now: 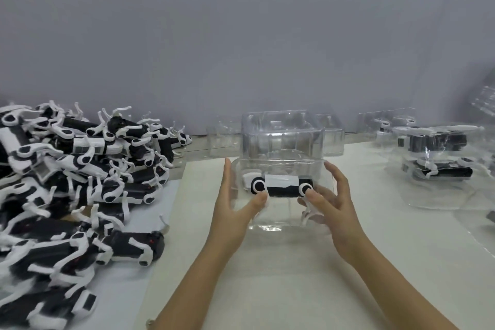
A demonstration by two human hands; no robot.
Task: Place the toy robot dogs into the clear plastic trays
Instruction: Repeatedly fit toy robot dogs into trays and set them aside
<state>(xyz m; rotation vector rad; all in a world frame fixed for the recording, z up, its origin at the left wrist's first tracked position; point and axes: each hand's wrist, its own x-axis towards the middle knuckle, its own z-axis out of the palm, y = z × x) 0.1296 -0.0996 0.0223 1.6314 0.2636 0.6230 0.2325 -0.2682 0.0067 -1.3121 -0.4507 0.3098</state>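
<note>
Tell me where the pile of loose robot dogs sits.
Head view: the pile lies far left, left of the left hand touching the clear tray.

The toy robot dog in the clear plastic tray is black, with a white panel across its back and black round joints ringed in white. The heap of dogs along the tabletop's left edge is black-bodied with white legs and small red dots. The tabletop is cream; the wall is pale grey-blue.
</note>
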